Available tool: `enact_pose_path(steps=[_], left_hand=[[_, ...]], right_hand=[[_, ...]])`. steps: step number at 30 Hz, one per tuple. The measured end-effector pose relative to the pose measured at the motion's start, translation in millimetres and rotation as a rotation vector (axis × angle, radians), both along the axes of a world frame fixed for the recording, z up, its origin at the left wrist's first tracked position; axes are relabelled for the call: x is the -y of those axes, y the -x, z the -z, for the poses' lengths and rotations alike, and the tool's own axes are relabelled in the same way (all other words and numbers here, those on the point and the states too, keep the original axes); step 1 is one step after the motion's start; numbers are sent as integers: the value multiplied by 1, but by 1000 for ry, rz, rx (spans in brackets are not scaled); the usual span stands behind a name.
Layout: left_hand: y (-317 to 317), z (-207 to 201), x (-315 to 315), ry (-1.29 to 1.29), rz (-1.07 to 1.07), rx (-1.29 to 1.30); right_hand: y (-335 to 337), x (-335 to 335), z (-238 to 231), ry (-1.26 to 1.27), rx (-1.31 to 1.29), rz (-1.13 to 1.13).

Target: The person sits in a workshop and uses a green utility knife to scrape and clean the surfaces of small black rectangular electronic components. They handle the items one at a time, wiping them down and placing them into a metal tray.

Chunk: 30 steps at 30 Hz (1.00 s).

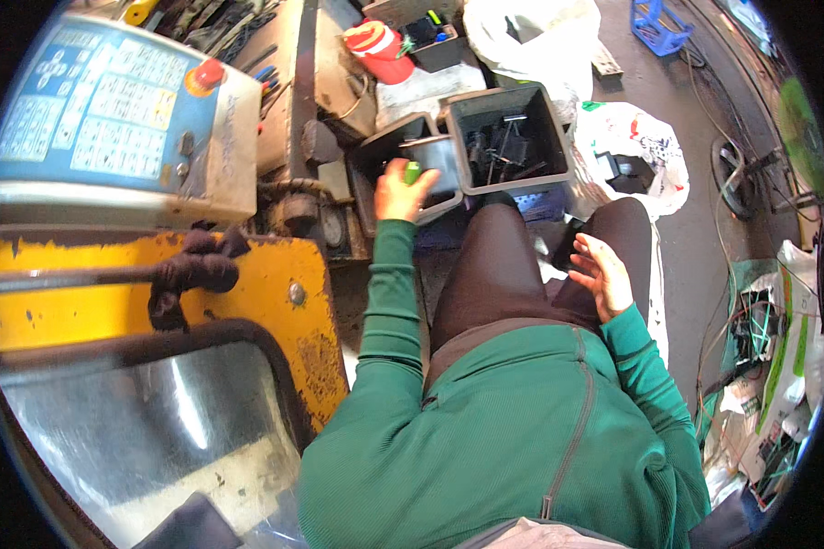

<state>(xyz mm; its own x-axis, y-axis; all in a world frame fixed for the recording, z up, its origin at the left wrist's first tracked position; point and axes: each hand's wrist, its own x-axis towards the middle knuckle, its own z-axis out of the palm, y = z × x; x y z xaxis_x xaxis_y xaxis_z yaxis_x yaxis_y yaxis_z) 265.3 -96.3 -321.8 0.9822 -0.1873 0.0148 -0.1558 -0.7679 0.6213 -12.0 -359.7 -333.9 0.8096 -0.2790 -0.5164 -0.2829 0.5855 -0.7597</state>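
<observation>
My left hand (pixel 400 194) is over the left dark plastic bin (pixel 364 197), its thumb and fingers around a small bright green thing (pixel 413 172). Its kind is hard to make out, as the fingers cover part of it. A flat grey piece (pixel 439 163) lies beside these fingers, at the bin's right side; I cannot tell whether the hand touches it. Above my right thigh, my right hand (pixel 602 276) has its fingers loosely bent and apart, with nothing visible in them. The right grey bin (pixel 562 137) holds several black parts (pixel 504 154).
A yellow machine (pixel 311 320) with a window and a blue control panel (pixel 92 110) fills the left. White bags (pixel 661 137) stand right of the bins. A red cap (pixel 380 57) and a small black box (pixel 438 53) sit behind. A blue crate (pixel 661 27) and a green fan (pixel 801 128) are farther right.
</observation>
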Motion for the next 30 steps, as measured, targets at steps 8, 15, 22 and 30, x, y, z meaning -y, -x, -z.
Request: enact_pose_path(steps=[8, 15, 22, 30], left_hand=[[-49, 88, 116, -505, 423, -114], [-81, 171, 210, -582, 189, -361], [-83, 205, 205, -455, 19, -367], [-65, 91, 175, -7, 622, 153]], right_hand=[[29, 23, 24, -66, -27, 183], [23, 25, 29, -113, -2, 153], [16, 28, 29, -191, -11, 124], [-60, 65, 15, 14, -10, 59]])
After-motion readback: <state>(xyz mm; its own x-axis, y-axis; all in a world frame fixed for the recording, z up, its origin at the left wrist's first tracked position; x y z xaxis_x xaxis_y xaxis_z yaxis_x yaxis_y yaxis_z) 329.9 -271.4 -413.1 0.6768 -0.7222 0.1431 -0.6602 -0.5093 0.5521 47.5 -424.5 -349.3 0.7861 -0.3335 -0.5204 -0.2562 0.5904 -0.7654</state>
